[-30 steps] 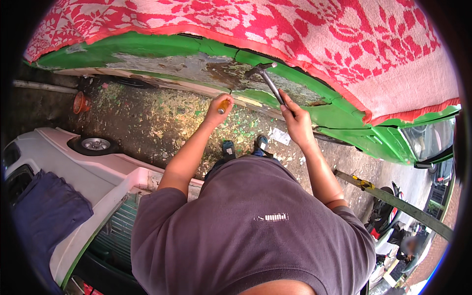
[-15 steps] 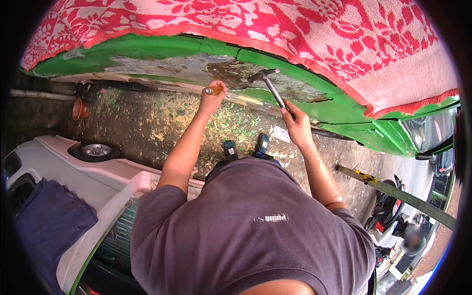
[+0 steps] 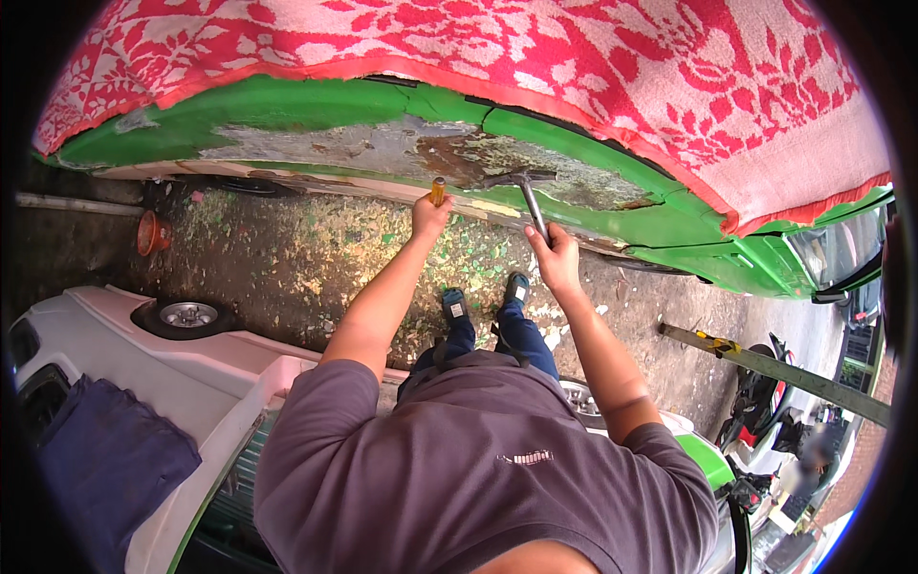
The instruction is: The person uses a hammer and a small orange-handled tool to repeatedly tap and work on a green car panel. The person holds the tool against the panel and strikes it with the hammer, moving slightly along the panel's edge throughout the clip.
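Note:
My left hand (image 3: 431, 218) is closed round a short tool with an amber handle (image 3: 438, 189), perhaps a chisel or screwdriver; its working end is not visible. The handle's butt points upward, close to the side of a green car (image 3: 296, 100). In my right hand (image 3: 557, 258) is a hammer (image 3: 533, 205), gripped low on its shaft. The hammer's dark head is in front of the scraped, rusty patch (image 3: 335, 139) on the car's side, right of the amber handle and apart from it. I cannot tell whether the head touches the panel.
A red and white patterned cloth (image 3: 402, 38) covers the car's upper part. Paint flakes litter the ground (image 3: 296, 249) around my shoes. Behind on the left stands a pale vehicle (image 3: 153, 335) with a dark cloth (image 3: 115, 459) on it. A post (image 3: 784, 373) and a motorcycle (image 3: 755, 402) are at right.
The hammer and my right hand have moved left and slightly down. My left hand has shifted right and lower, its tool's handle now pointing more upward. More of my legs shows.

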